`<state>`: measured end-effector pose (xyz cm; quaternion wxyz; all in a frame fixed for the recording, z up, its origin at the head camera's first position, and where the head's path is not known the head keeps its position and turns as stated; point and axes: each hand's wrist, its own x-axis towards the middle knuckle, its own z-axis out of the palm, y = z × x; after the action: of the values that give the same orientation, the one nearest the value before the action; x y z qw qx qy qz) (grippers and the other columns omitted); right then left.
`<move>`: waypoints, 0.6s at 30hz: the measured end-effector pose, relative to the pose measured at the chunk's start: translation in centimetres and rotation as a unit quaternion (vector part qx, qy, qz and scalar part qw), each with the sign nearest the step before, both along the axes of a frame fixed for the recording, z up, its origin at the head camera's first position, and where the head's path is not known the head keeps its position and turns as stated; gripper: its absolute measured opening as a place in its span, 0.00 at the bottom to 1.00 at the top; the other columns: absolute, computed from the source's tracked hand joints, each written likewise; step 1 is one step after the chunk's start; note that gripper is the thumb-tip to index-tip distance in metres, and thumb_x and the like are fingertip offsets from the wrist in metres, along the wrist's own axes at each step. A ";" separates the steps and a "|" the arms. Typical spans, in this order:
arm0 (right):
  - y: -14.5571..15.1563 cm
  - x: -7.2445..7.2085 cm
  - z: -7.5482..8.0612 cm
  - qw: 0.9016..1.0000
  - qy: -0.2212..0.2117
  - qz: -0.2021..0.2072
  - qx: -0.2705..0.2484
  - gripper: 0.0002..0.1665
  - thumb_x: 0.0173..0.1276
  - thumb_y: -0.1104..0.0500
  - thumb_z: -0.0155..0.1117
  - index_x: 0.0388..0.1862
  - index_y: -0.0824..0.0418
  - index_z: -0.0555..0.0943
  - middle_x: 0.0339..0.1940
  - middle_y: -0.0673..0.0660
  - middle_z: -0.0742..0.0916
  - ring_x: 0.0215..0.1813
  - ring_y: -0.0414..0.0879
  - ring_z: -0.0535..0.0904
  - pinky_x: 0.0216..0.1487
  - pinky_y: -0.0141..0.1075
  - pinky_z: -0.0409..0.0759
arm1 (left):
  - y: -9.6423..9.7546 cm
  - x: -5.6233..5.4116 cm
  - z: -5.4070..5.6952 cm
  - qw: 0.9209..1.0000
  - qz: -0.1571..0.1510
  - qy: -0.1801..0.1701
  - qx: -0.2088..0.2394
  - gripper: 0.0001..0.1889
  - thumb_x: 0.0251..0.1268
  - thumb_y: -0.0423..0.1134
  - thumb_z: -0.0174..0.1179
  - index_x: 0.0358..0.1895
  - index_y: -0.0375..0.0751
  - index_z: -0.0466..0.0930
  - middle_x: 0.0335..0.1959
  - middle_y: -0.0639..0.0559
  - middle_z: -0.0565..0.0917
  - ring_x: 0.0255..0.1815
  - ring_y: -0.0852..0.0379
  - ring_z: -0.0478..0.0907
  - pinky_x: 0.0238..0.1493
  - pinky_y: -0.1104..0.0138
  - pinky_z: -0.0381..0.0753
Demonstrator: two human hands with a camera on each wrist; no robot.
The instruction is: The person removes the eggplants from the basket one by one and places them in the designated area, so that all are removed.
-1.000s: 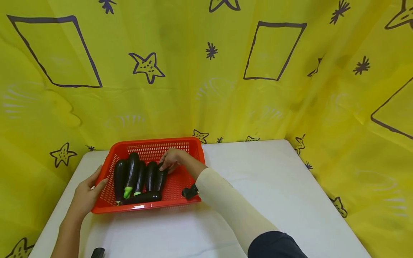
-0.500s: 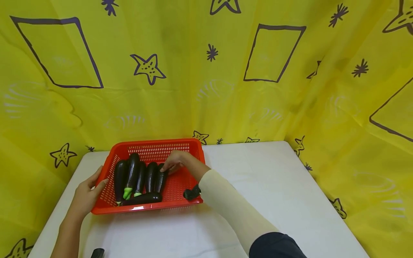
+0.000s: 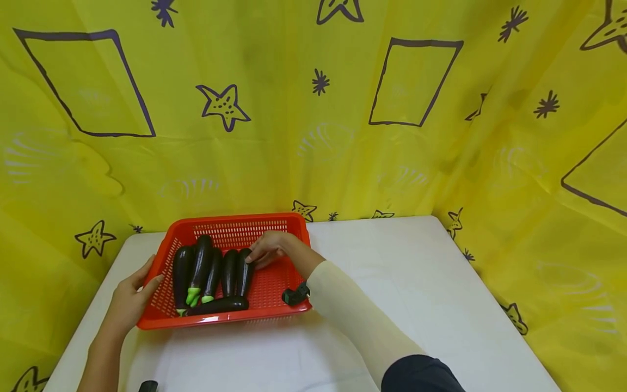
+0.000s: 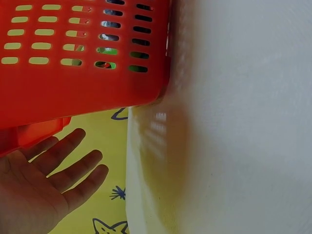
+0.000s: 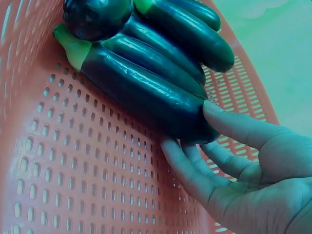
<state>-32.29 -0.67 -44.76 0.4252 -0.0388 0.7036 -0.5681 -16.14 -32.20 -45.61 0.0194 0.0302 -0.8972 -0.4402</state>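
Right grip (image 5: 253, 192) pinches eggplant (image 5: 144, 92), other eggplants (image 5: 187, 34) alongside; left grip (image 3: 129, 298), straight-fingered, touches basket (image 3: 230, 318).

Shines smooth and glossy on the eggplants (image 3: 212, 275), looks like plastic in the basket (image 3: 225, 320), matt on the tabletop (image 3: 382, 272)

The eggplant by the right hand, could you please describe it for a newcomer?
On the white table sits a red basket. Inside, in the head view, five eggplants lie lengthwise; pick the rightmost eggplant, the only one pinched by the right hand.
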 end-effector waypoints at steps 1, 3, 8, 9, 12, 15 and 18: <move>-0.1 0.0 0.0 1.000 -0.007 -0.003 -0.007 0.20 0.70 0.75 0.69 0.60 0.76 0.79 0.39 0.62 0.87 0.39 0.53 0.87 0.58 0.49 0.85 | 0.0 0.0 0.0 1.000 0.000 0.000 0.000 0.35 0.85 0.47 0.50 0.83 0.34 0.50 0.69 0.16 0.68 0.46 0.44 0.80 0.32 0.71 0.85; -0.1 -0.1 0.0 1.000 -0.021 0.001 -0.016 0.18 0.71 0.76 0.67 0.59 0.75 0.80 0.39 0.62 0.86 0.40 0.54 0.87 0.56 0.49 0.86 | -0.1 -0.1 0.0 1.000 0.001 -0.002 0.000 0.35 0.85 0.48 0.50 0.83 0.34 0.50 0.69 0.16 0.67 0.47 0.44 0.80 0.32 0.71 0.85; -0.2 -0.2 -0.2 0.999 -0.042 0.004 -0.032 0.07 0.72 0.76 0.65 0.46 0.69 0.83 0.38 0.62 0.86 0.40 0.53 0.85 0.51 0.47 0.89 | 0.0 0.0 0.0 1.000 -0.002 -0.008 0.004 0.35 0.86 0.48 0.50 0.83 0.35 0.49 0.71 0.16 0.64 0.53 0.35 0.78 0.33 0.72 0.85; -0.3 -0.2 -0.2 0.998 -0.045 0.004 -0.034 0.07 0.72 0.76 0.65 0.44 0.68 0.83 0.38 0.63 0.86 0.40 0.53 0.85 0.50 0.47 0.89 | 0.0 0.0 0.1 1.000 -0.003 -0.009 0.004 0.35 0.86 0.48 0.49 0.83 0.35 0.49 0.72 0.16 0.64 0.54 0.34 0.78 0.33 0.73 0.84; -0.3 -0.2 -0.2 0.998 -0.045 0.004 -0.041 0.06 0.73 0.75 0.65 0.42 0.66 0.82 0.39 0.63 0.86 0.41 0.53 0.84 0.51 0.48 0.89 | 0.0 0.1 0.1 1.000 -0.004 -0.002 0.004 0.35 0.85 0.48 0.50 0.83 0.34 0.50 0.72 0.16 0.64 0.51 0.41 0.79 0.33 0.73 0.84; -0.2 -0.2 0.0 0.998 -0.042 0.007 -0.045 0.06 0.73 0.74 0.65 0.43 0.66 0.81 0.39 0.62 0.86 0.41 0.52 0.84 0.55 0.49 0.88 | 0.0 0.2 0.1 1.000 -0.009 0.004 0.010 0.35 0.85 0.47 0.50 0.82 0.33 0.50 0.71 0.16 0.64 0.44 0.60 0.79 0.33 0.73 0.85; -0.2 -0.2 0.1 0.998 -0.038 0.010 -0.046 0.06 0.74 0.74 0.65 0.44 0.66 0.81 0.40 0.61 0.86 0.42 0.52 0.84 0.58 0.50 0.86 | 0.0 0.2 0.1 1.000 -0.013 0.007 0.022 0.35 0.86 0.46 0.50 0.82 0.32 0.49 0.70 0.15 0.65 0.38 0.70 0.75 0.33 0.71 0.86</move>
<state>-32.49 -0.86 -44.66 0.4551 -0.0440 0.6594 -0.5967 -15.94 -32.17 -45.55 0.0195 0.0158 -0.8875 -0.4602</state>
